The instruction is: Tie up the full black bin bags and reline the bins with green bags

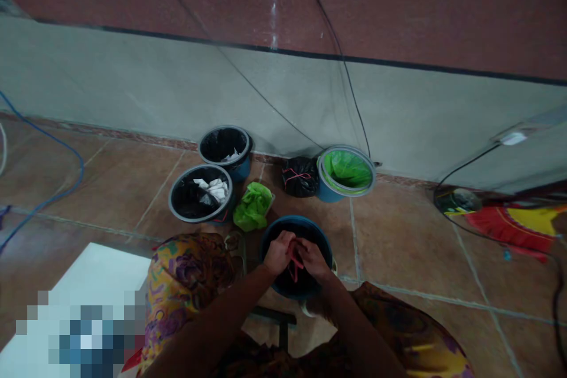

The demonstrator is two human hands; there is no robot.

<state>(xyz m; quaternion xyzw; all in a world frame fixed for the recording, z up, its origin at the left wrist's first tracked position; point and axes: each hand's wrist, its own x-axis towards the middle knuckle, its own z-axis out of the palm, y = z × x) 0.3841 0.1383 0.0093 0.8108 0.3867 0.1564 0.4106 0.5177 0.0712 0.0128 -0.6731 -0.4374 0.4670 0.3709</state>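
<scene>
My left grip (pixel 278 253) and my right grip (pixel 315 260) are both closed on a red string (pixel 293 250), close together. A bit of the string hangs down below my fingers. It is all over the blue bucket (pixel 296 219), which sits on the floor (pixel 398 236) by my knees. Past the bucket is a crumpled green bag (pixel 251 207). A black bundle (pixel 297 183) sits beside a bin (pixel 328 192) with a green lining.

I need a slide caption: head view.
Left hand and right hand hold a red strip over a blue bucket near lined bins.
</scene>
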